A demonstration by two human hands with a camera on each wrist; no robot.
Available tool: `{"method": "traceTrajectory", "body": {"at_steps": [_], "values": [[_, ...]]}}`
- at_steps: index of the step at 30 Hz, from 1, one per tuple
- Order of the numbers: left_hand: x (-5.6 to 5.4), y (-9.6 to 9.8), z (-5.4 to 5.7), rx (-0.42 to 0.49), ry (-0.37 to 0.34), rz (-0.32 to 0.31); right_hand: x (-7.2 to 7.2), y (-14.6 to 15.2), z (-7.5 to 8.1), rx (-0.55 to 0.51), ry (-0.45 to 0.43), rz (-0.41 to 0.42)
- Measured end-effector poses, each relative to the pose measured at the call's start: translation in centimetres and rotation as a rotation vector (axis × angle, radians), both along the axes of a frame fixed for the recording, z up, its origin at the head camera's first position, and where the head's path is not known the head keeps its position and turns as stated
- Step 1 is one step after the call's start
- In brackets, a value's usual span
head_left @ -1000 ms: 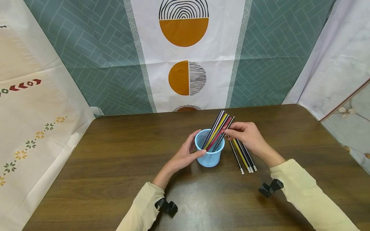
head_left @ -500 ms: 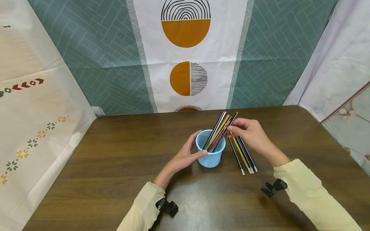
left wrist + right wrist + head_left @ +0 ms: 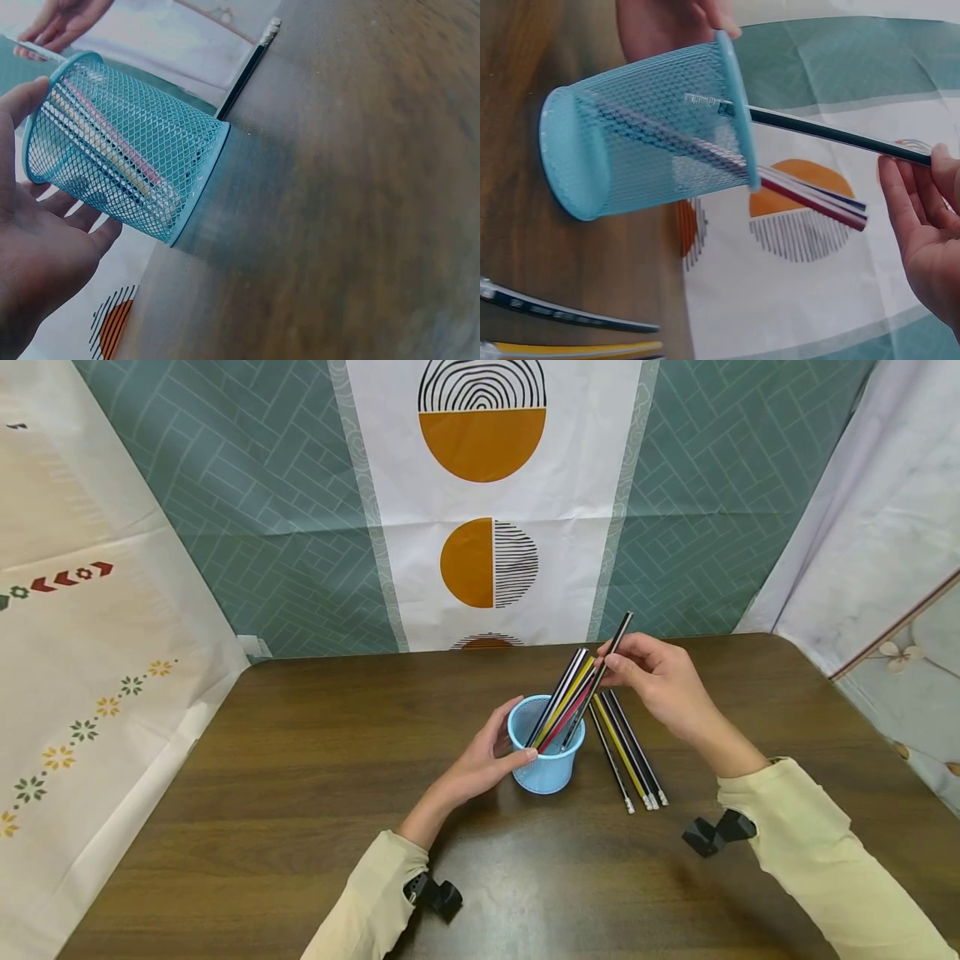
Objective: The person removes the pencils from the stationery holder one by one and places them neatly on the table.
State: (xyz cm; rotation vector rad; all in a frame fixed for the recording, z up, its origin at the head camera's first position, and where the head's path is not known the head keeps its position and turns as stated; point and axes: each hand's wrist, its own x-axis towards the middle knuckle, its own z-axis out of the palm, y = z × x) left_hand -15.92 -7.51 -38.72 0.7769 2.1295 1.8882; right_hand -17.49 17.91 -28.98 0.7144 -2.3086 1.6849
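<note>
A light blue mesh pencil cup (image 3: 546, 774) stands on the table, several pencils (image 3: 562, 697) leaning right inside it. My left hand (image 3: 480, 764) holds the cup's left side, thumb at the rim; the left wrist view shows the fingers round the mesh (image 3: 142, 142). Above the cup, my right hand (image 3: 663, 685) pinches a black pencil (image 3: 622, 631) between thumb and fingers. In the right wrist view that pencil (image 3: 840, 136) has its eraser end still inside the cup, apart from the other pencils (image 3: 817, 199).
Right of the cup, several pencils (image 3: 630, 756) lie on the brown wooden table (image 3: 315, 827), eraser ends towards me. Patterned cloths (image 3: 300, 527) hang behind the table and at both sides. A black wrist camera (image 3: 435, 897) sits on each sleeve.
My right hand has moved up and slightly right, drawing the black pencil partway up out of the cup. The left hand and cup stay in place.
</note>
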Motion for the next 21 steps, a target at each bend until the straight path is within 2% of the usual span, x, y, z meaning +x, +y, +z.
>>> {"method": "traceTrajectory", "body": {"at_steps": [6,12,21], "values": [[0.0,0.0,0.0,0.003,0.009,-0.003,0.2,0.0,1.4,0.021,0.040,-0.024],[0.0,0.1,0.0,-0.003,0.012,0.005,0.2,0.3,2.5,-0.021,0.085,-0.018],[0.0,0.0,0.0,0.008,0.012,0.001,0.4,1.5,2.8,0.007,0.107,-0.047]]}}
